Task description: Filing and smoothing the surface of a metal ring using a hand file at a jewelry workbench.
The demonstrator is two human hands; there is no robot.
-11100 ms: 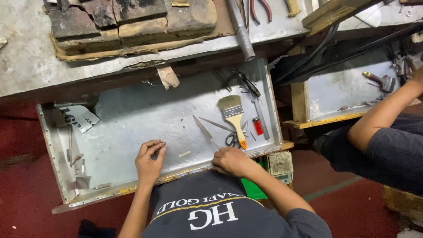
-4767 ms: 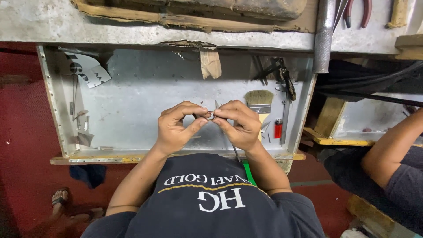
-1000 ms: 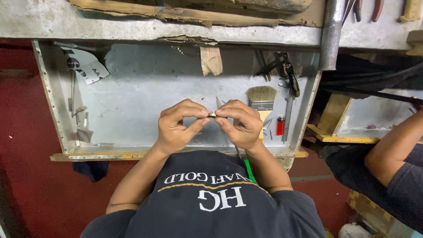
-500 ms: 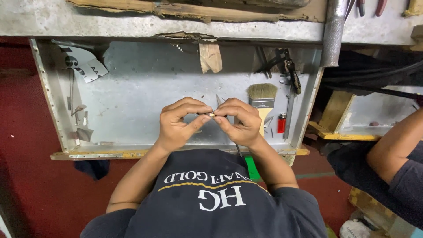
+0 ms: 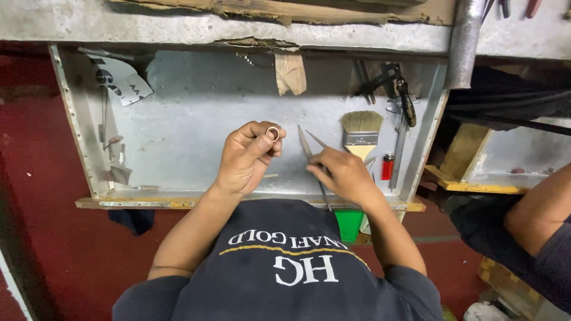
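Far left, against the wall of the shallow grey metal drawer tray (image 5: 196, 119): a curled white paper scrap with dark print (image 5: 122, 83), and below it a few small metal bits (image 5: 116, 157), too small to tell apart. Further along, left hand (image 5: 247, 157) raised over the tray floor, fingers curled in, thumb and forefinger pinching a small pale metal ring (image 5: 272, 133), its opening turned up towards the camera. Ring clear of the tray, held at the fingertips, just left of the tweezer tips. Above, at the back edge, a tan folded cloth tab (image 5: 290, 72) hanging down from under the worn grey table (image 5: 238, 30). Next, right hand (image 5: 342, 172) closed around long thin steel tweezers (image 5: 312, 148), the two points spread and aimed up and left, the tail poking out below the palm towards the dark shirt. Hands apart, not touching. Just right of that hand, a flat paintbrush with pale bristles and a wooden handle (image 5: 361, 134) lying in the tray, handle partly hidden behind the knuckles. Beside it a small red lighter (image 5: 387, 166), upright along the tray's right wall. Higher up in the corner, dark metal pliers (image 5: 395, 89). Far right, a second person's bare forearm (image 5: 535, 208) and dark sleeve, well apart from the work.
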